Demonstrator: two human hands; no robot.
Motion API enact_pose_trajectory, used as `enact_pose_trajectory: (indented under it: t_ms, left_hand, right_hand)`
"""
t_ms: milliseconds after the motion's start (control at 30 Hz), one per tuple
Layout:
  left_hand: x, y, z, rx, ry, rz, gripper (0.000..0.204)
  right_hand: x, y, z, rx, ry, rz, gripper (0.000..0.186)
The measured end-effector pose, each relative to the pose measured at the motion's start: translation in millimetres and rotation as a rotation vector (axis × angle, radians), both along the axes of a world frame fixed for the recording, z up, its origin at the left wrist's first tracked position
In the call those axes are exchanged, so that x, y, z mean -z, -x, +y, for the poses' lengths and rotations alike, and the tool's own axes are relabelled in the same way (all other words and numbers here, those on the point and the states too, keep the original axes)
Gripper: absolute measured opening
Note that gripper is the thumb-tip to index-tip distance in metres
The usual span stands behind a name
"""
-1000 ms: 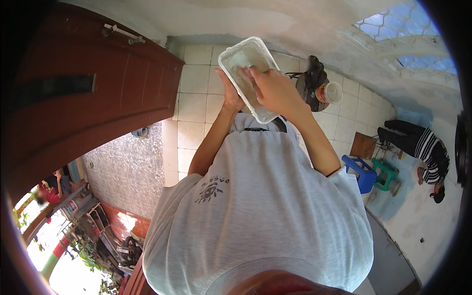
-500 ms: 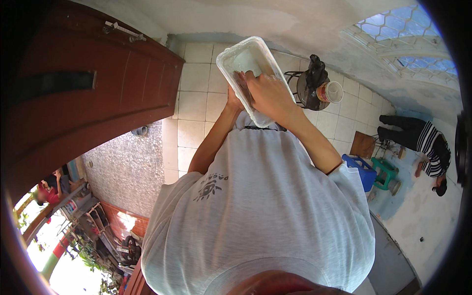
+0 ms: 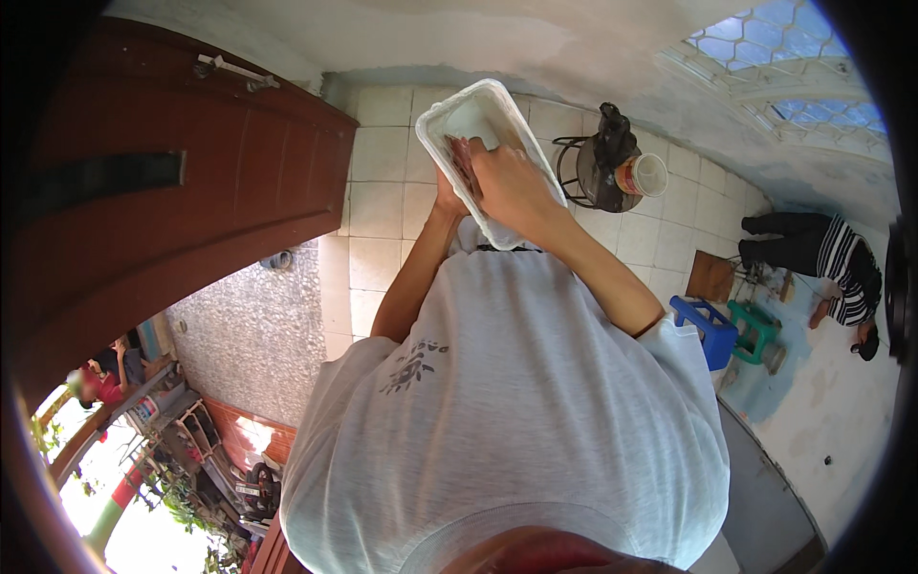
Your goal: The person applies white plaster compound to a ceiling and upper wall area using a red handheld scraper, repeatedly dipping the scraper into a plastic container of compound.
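A white rectangular plastic tub [image 3: 494, 99], its rim and walls smeared with whitish paste, is held tilted in front of my waist. My left hand [image 3: 448, 194] supports it from the outer left side; the tub hides most of those fingers. Down inside the tub is my right hand [image 3: 514, 184], its fingers closed round a flat reddish-brown tool [image 3: 463, 161] that looks like a scraper. The tool lies along the tub's left inner wall, and its lower end is hard to make out.
Ahead to the right, a round stool [image 3: 595, 182] bears a black plastic bag [image 3: 613, 139] and a paper-like bucket [image 3: 647, 176]. A brown door [image 3: 239, 153] stands at left. Blue [image 3: 706, 330] and green [image 3: 754, 331] plastic stools are at right, near another person [image 3: 837, 263].
The tub has shifted slightly left and down in the picture. My right hand has moved a little left within it, and more of the reddish-brown tool shows.
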State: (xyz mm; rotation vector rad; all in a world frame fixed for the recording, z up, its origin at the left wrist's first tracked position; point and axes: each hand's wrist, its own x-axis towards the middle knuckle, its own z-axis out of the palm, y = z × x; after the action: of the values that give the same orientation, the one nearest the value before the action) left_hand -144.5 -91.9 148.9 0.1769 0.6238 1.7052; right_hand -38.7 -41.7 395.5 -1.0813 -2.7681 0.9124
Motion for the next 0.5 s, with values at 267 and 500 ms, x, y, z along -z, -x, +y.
enact_pose_trajectory:
  t_ms: [267, 500]
  left_hand:
    - [-44.7, -4.8, 0.8, 0.072, -0.211, -0.221, 0.066]
    - [-14.6, 0.1, -0.8, 0.074, -0.326, -0.267, 0.064]
  right_hand:
    - [-21.5, -10.7, 2.6, 0.069, -0.121, -0.003, 0.032]
    - [-33.8, 0.4, -3.1, -0.022, -0.176, 0.054, 0.027]
